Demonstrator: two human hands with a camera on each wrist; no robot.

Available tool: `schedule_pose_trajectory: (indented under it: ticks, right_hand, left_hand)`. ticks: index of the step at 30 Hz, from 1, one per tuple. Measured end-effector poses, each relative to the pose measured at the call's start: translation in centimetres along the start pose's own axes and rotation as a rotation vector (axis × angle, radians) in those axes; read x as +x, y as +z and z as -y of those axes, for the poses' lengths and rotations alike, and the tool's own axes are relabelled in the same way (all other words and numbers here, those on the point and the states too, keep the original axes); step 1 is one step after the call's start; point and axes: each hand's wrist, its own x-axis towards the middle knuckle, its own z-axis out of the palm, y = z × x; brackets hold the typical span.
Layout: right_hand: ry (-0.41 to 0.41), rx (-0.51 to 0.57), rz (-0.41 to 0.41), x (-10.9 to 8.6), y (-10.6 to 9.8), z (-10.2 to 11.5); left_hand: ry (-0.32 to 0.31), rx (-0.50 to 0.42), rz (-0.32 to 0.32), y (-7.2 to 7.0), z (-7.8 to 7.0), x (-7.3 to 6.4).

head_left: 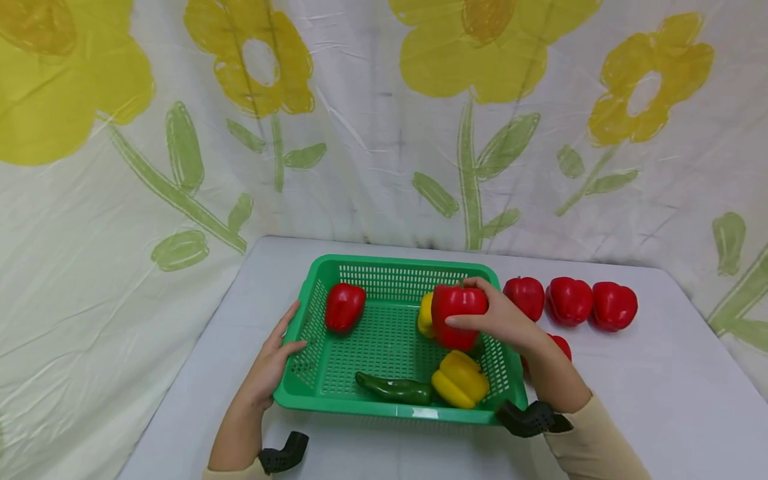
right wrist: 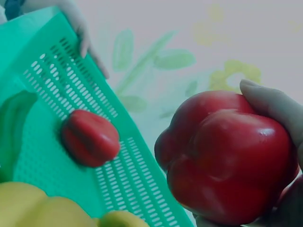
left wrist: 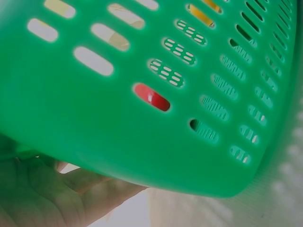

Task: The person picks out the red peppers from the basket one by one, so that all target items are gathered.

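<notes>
A green plastic basket [head_left: 414, 411] with slotted sides stands on the table. My left hand [head_left: 273, 360] holds its left rim, thumb over the edge and fingers along the outside. My right hand [head_left: 480, 313] grips a red bell pepper [head_left: 451, 313] above the basket's right side, fingers and thumb around it. Inside lie another red bell pepper [head_left: 345, 308] at the left, a long green pepper [head_left: 393, 389] along the front, and a yellow bell pepper [head_left: 461, 380] at the front right. A second yellow pepper [head_left: 425, 315] is partly hidden behind the held one.
Three red bell peppers [head_left: 569, 301] stand in a row on the white table [head_left: 648, 387], right of the basket. One more red pepper [head_left: 561, 345] is mostly hidden behind my right forearm. A flower-painted cloth [head_left: 372, 167] hangs behind the table.
</notes>
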Motion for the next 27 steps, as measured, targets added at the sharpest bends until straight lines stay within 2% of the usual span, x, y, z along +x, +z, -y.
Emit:
schedule_pose_trajectory:
  ticks: [6, 12, 20, 27]
  right_hand:
    - [-0.006, 0.012, -0.042, -0.8, -0.9, -1.0]
    - [-0.036, 0.082, -0.076, -1.8, -1.4, -1.9]
    - [-0.037, 0.163, -0.146, -3.2, -1.9, -3.3]
    - [-0.040, 0.232, -0.250, -4.2, -2.2, -5.2]
  left_hand:
    - [0.004, 0.005, 0.005, 0.0, 0.0, 0.0]
    - [0.011, 0.008, 0.010, -0.1, 0.0, 0.0]
    - [0.019, 0.009, 0.019, -0.1, 0.1, 0.1]
    - [0.013, 0.022, 0.010, -0.1, 0.0, 0.1]
